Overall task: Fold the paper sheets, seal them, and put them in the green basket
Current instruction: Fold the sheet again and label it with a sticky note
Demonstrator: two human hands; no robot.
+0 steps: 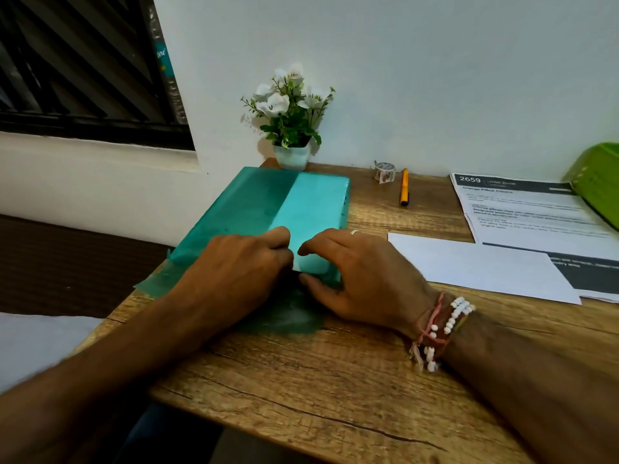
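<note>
Left hand (248, 262) pinches the near edge of the paper stack (311, 209) inside the teal translucent plastic folder (241, 202), centre frame. Right hand (351, 272) clamps that end, likely steadying. Green plastic basket (599, 182) sits at far right, within reach.

Dark teal folder (248, 202), pale teal sheet (313, 205) on it, brown wood-grain table (335, 380). Right: lime green basket (599, 182), plain white sheet (479, 266), white printout (526, 212) with black bands. Far: orange pen (404, 187), white flowers (284, 98) with green leaves.
</note>
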